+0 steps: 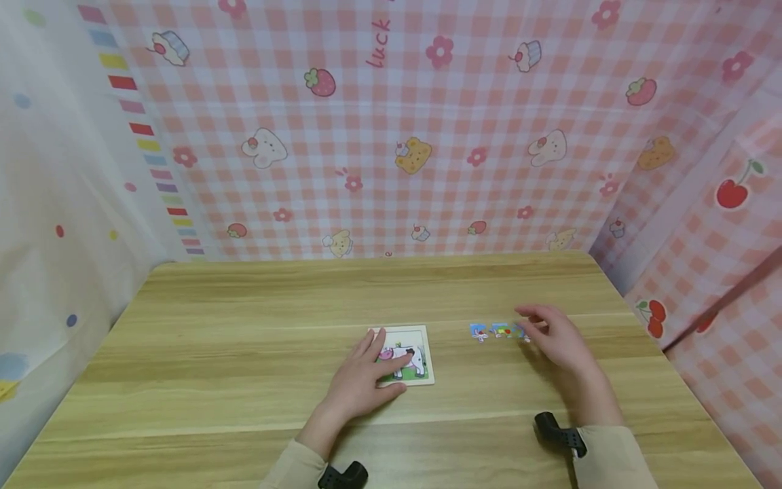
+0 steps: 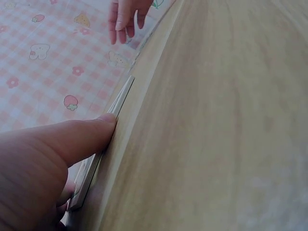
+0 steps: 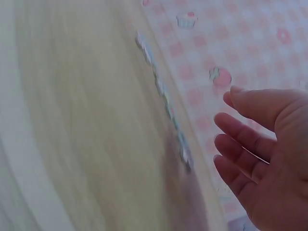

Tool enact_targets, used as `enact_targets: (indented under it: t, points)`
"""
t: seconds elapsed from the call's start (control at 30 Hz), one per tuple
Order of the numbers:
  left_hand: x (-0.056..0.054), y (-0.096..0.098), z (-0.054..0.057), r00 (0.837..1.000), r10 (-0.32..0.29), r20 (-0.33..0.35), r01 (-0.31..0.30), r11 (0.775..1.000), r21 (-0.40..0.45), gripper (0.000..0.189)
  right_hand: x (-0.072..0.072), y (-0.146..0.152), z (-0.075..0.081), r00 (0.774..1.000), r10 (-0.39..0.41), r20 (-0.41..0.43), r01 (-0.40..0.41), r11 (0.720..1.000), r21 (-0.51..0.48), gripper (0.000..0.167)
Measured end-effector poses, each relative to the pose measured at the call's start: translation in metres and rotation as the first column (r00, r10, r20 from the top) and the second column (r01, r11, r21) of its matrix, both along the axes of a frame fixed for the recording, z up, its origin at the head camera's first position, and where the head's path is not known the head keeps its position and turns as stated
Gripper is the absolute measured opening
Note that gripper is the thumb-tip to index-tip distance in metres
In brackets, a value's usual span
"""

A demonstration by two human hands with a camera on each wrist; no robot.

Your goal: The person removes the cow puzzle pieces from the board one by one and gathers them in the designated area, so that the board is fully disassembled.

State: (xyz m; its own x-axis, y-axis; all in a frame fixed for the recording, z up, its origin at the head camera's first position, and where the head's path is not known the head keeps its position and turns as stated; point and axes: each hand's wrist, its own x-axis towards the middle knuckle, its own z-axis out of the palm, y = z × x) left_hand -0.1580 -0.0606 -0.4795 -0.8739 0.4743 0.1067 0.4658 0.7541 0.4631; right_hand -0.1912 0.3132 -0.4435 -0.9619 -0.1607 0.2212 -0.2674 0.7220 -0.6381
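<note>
A small square puzzle board (image 1: pixel 427 363) with a cow picture and a pale border lies flat on the table. My left hand (image 1: pixel 359 380) rests on its left part with the fingers spread, covering some of the picture. In the left wrist view the thumb (image 2: pixel 82 139) touches the edge of the thin board (image 2: pixel 126 91). Right of the board lies a row of small colourful puzzle pieces (image 1: pixel 479 332). Over the right end of that row hovers my right hand (image 1: pixel 559 339), its fingers loosely bent. The right wrist view shows this hand (image 3: pixel 274 149) holding nothing, apart from the pieces (image 3: pixel 166 98).
The wood-grain table (image 1: pixel 232 326) extends around the board and pieces. Behind it hangs a pink checked cloth (image 1: pixel 366 190) with cartoon prints. Further cloths hang at the left and right sides. A black band device (image 1: pixel 552 431) sits on each wrist.
</note>
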Motion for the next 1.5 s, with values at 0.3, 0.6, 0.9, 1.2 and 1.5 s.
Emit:
enact_targets:
  t: [0.3, 0.6, 0.9, 1.2, 1.5]
  points:
    - [-0.002, -0.004, 0.001, 1.000, 0.001, 0.028, -0.003, 0.998, 0.069, 0.055, 0.001, -0.035, 0.004, 0.988, 0.146, -0.059, -0.147, 0.989, -0.007, 0.029]
    - [-0.015, -0.022, 0.009, 0.998, 0.042, 0.036, -0.047, 0.987, 0.156, 0.078, -0.002, -0.080, -0.001, 0.951, 0.281, -0.126, -0.285, 0.958, -0.015, 0.027]
    - [-0.030, -0.035, 0.008, 0.999, 0.032, 0.044, -0.038, 0.989, 0.145, 0.090, -0.006, -0.126, 0.001, 0.923, 0.386, 0.013, -0.386, 0.922, 0.030, 0.027]
    - [-0.033, -0.040, 0.009, 0.997, -0.016, 0.081, 0.010, 0.998, 0.068, 0.092, -0.004, -0.158, 0.005, 0.894, 0.447, 0.029, -0.447, 0.886, 0.124, 0.028]
    - [-0.033, -0.039, 0.008, 0.995, -0.004, 0.095, 0.001, 0.999, 0.038, 0.092, -0.010, -0.174, 0.003, 0.872, 0.485, 0.069, -0.489, 0.862, 0.132, 0.028]
